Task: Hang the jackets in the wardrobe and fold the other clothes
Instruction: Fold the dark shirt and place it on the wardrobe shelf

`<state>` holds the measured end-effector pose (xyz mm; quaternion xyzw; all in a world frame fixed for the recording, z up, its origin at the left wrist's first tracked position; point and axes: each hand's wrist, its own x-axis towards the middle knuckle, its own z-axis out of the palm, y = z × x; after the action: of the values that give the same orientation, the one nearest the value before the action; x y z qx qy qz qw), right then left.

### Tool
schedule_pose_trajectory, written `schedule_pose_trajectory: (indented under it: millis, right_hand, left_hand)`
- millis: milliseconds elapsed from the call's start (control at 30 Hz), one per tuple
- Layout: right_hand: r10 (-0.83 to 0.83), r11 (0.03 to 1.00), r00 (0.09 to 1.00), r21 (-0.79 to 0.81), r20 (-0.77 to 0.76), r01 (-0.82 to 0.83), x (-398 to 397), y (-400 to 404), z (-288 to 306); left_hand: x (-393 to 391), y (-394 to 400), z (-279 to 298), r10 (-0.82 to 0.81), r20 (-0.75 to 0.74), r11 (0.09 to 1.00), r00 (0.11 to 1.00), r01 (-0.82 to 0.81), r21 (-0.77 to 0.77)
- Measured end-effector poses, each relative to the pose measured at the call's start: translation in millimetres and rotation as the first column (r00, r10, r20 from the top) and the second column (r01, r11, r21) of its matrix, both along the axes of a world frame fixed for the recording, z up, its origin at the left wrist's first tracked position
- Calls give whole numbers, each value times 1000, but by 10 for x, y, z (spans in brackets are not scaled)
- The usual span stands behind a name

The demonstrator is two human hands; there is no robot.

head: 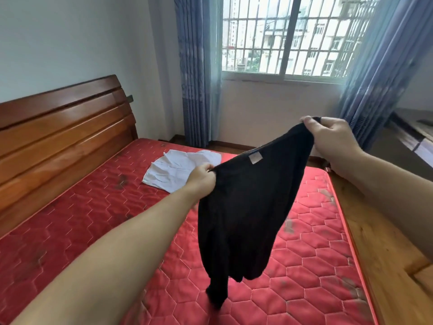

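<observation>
The person holds a black top (pixel 246 207) in the air over the red mattress (pixel 316 254), left hand (pixel 201 178) and right hand (pixel 332 137) each pinched shut on its upper edge. This looks like the folding step; next, laying it flat beside the white garment (pixel 178 170).

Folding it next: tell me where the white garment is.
The white garment lies on the red mattress, left of centre, just beyond the left hand.
</observation>
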<state>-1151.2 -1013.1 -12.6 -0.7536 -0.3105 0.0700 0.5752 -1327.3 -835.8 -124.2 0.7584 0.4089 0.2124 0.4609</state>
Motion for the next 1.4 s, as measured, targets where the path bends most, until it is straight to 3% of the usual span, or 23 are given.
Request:
schedule_pose_trajectory:
  millis: [200, 367, 567, 667, 767, 933, 1033, 1133, 1200, 1267, 1333, 1400]
  right_hand:
    - [-151, 987, 978, -71, -147, 142, 455, -311, -425]
    - [-139, 971, 982, -211, -129, 109, 693, -558, -553]
    - [-16, 918, 999, -396, -52, -6, 908, -883, -619]
    - [64, 890, 993, -446, -97, -101, 1056, -1036, -672]
    - [194, 802, 980, -568, -48, -187, 1310, -1178, -744]
    - [321, 580, 946, -781, -43, -232, 1618, -1346, -939]
    - [362, 408, 925, -873, -113, -266, 1702, -1295, -1168]
    - [349, 348, 936, -922, -41, -171, 1703, -1164, -1401]
    - [270, 393, 963, -910, -23, -133, 1711, -1029, -1576]
    - [76, 577, 981, -795, -176, -187, 1727, -857, -1750]
    - [-126, 785, 907, -599, -401, -156, 1734, -654, -1848]
    - [-206, 906, 820, -421, -534, -47, 1777, -414, -1838]
  left_hand:
    - [58, -6, 129, -207, -25, 971, 978, 209, 120]
    - [108, -100, 178, -380, -299, 849, 876, 458, 263]
    - [355, -147, 228, -336, -344, 878, 877, 423, 222]
    - [489, -199, 245, -293, -369, 883, 882, 397, 248]
    - [558, -301, 268, -350, -467, 842, 812, 491, 223]
    - [580, -345, 166, -448, -657, 798, 606, 603, 13]
    - [729, -282, -48, -404, -758, 725, 512, 685, 76]
    - [922, -205, -252, -322, -780, 696, 537, 693, 189]
    - [1088, -67, -408, -192, -825, 650, 531, 699, 298]
    - [1256, 67, -558, -107, -799, 681, 592, 629, 374]
    - [1446, 197, -663, -189, -642, 858, 743, 443, 259]
    - [1641, 325, -713, -216, -400, 969, 891, 245, 22]
